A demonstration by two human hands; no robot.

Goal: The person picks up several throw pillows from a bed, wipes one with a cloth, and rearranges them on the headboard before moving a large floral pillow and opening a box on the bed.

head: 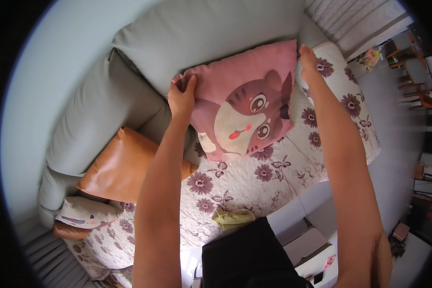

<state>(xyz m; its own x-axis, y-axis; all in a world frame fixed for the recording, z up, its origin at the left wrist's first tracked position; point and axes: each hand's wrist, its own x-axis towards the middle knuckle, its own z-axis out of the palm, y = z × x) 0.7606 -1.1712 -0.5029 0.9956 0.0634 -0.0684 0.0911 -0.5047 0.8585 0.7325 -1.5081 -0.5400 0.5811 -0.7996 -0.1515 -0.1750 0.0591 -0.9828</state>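
A pink cushion with a cartoon cat print (237,115) leans against the grey sofa's back cushion (216,32), its lower edge over the floral quilted cover (234,187). My left hand (182,95) grips the cushion's upper left corner, thumb on the printed face and the other fingers behind it. My right hand (307,63) is beside the upper right corner, slightly apart from it, with its palm side turned toward the cushion; whether its fingers are spread is hard to make out.
A tan leather cushion (120,167) lies left of my left forearm. Farther left are a white printed cushion (88,212) and a brown one (70,231). A green cloth (232,218) lies at the seat's front edge. A white table (318,266) stands lower right, chairs (415,72) upper right.
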